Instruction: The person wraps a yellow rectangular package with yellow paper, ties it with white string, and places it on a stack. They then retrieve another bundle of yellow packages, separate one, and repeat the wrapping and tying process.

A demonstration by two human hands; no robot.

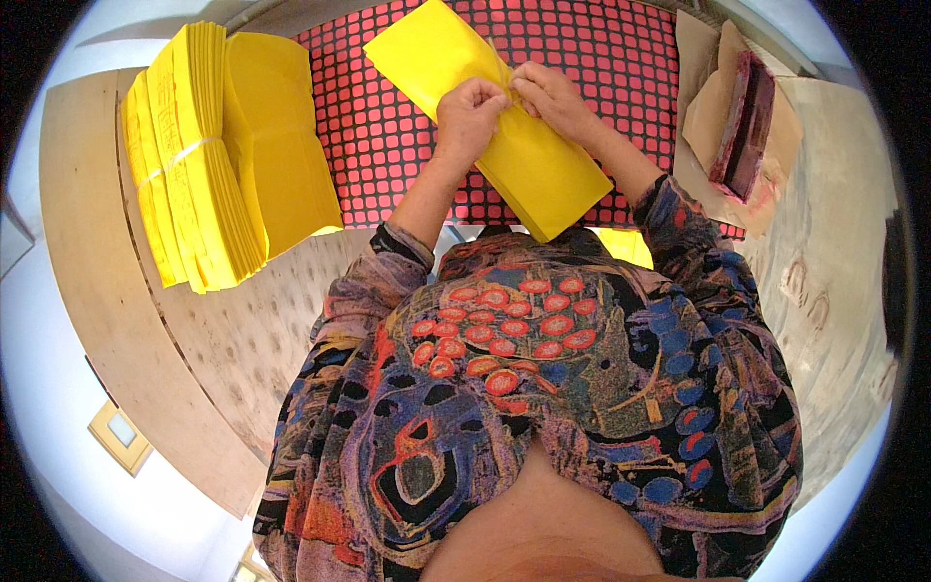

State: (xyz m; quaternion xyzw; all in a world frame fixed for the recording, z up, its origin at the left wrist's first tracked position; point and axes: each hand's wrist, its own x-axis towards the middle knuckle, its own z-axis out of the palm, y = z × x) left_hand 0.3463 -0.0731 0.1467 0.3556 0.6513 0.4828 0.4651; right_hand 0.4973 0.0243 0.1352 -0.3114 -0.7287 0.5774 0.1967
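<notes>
A bundle of folded yellow sheets (542,171), paper or thin cloth, lies aslant on a red-and-black checked tabletop cover (378,109). Around its middle runs a thin pale string (500,58), which draws the bundle in slightly. My left hand (471,120) pinches at the string with thumb and forefinger on top of the bundle. Close by on the right, my right hand (553,98) has its fingers curled at the same spot. The fingers hide the crossing of the string.
At the left stand several tied yellow bundles (193,167) with red printing, beside a larger yellow stack (273,138). A long reddish, ink-stained block or trough (743,127) lies on brown paper (702,124) at the right. More yellow material (627,246) shows below the table edge.
</notes>
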